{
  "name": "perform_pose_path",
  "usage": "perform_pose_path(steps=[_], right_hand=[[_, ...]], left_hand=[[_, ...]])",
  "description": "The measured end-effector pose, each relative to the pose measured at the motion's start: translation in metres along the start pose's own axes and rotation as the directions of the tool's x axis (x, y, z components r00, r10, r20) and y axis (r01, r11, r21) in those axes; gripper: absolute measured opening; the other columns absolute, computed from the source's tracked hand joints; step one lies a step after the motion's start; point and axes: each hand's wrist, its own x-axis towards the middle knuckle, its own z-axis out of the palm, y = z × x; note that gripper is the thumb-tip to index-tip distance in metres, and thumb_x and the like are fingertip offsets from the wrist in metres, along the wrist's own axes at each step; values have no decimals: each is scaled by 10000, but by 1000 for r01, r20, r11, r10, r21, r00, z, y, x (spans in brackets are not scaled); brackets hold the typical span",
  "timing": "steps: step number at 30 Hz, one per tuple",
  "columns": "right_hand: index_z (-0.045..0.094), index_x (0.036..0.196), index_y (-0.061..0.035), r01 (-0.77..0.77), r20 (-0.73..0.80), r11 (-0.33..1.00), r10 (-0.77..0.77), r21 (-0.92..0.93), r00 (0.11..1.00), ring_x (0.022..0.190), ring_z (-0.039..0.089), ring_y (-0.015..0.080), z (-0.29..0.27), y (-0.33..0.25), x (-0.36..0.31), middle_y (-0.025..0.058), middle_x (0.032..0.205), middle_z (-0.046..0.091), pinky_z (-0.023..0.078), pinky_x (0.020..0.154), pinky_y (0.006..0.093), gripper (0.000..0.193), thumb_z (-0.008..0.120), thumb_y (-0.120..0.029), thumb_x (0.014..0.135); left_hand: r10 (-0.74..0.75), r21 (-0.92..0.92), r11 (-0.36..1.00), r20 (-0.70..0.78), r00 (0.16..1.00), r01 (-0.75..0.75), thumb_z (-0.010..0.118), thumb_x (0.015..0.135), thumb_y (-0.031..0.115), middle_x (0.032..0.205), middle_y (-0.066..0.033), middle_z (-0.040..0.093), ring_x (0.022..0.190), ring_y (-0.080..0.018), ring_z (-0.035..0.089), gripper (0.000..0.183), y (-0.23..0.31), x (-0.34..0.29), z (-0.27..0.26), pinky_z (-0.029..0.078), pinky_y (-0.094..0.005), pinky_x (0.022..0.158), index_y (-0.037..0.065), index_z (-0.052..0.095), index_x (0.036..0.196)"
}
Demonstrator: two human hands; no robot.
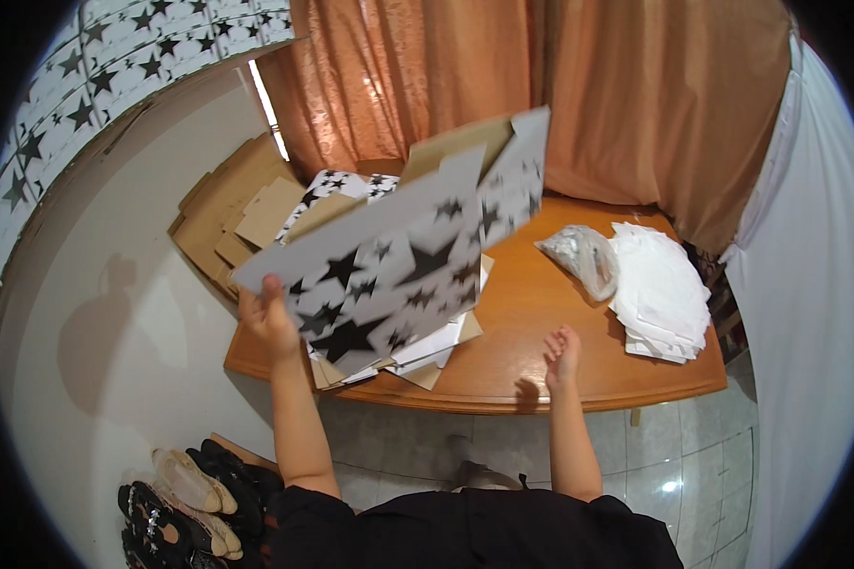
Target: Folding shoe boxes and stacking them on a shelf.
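Observation:
My left hand (271, 322) grips the left edge of a folded cardboard box piece (389, 270), white with black stars outside and brown inside. The piece is held up at a slant over the table, its flaps sticking up at the far right end. Beneath and behind it lie more star-printed and brown cardboard pieces (427, 370), partly hidden by it. My right hand (562, 356) is above the table's front part, apart from the cardboard, with fingers loosely curled and nothing in them.
On the wooden table (512, 313), a clear plastic bag (584, 258) with greyish contents touches a stack of white sheets (659, 294). Brown cardboard (223, 213) leans at the left wall. An orange curtain (636, 104) hangs behind; shoes (190, 503) stand at lower left.

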Motion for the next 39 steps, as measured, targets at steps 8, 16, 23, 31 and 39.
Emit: perform_pose_path(steps=[8, 16, 23, 31, 39], right_hand=[[298, 1393, -202, -157, 305, 987, 157, -27, 939, 1283, 353, 352, -7, -111, -45, 150, 1421, 317, 266, 944, 673, 692, 368, -638, 861], [477, 1260, -124, -274, 410, 927, 152, 255, 899, 1078, 543, 313, -38, -107, 25, 95, 1215, 542, 520, 749, 508, 571, 366, -555, 902], [526, 1092, -120, -308, 384, 949, 310, -70, 870, 718, 591, 206, -44, -153, 71, 80, 934, 605, 490, 511, 342, 441, 400, -503, 913], [525, 1001, -127, -430, 388, 797, 589, -425, 709, 490, 535, 160, -64, -151, 140, 50, 765, 592, 410, 393, 288, 390, 396, -486, 920], [545, 914, -199, -303, 460, 884, 448, -356, 767, 397, 329, 73, -26, -166, 131, -58, 542, 407, 249, 344, 235, 325, 419, -499, 920]], left_hand=[[-275, -41, 960, 17, 961, 276, 621, 882, 297, 939, -23, 580, 858, -118, 515, 345, -2, -100, -21, 391, -271, 805, 8, 567, 1062], [-351, -177, 888, 336, 874, 424, 597, 864, 436, 995, -95, 576, 1027, -230, 523, 395, -21, -122, 73, 373, -369, 915, 43, 580, 824], [-312, -205, 896, 342, 886, 395, 603, 861, 436, 1081, -110, 537, 1119, -265, 467, 369, -63, -146, 183, 275, -431, 1018, 70, 577, 815], [-522, -640, 597, 148, 840, 484, 259, 916, 622, 1398, -102, 350, 1373, -243, 173, 686, -109, -165, 231, 211, -417, 1092, 77, 659, 1029], [-811, -771, 236, 179, 556, 592, 343, 943, 482, 1295, -73, 497, 1168, -256, 474, 538, -141, -169, 197, 370, -425, 992, 119, 427, 1330]])
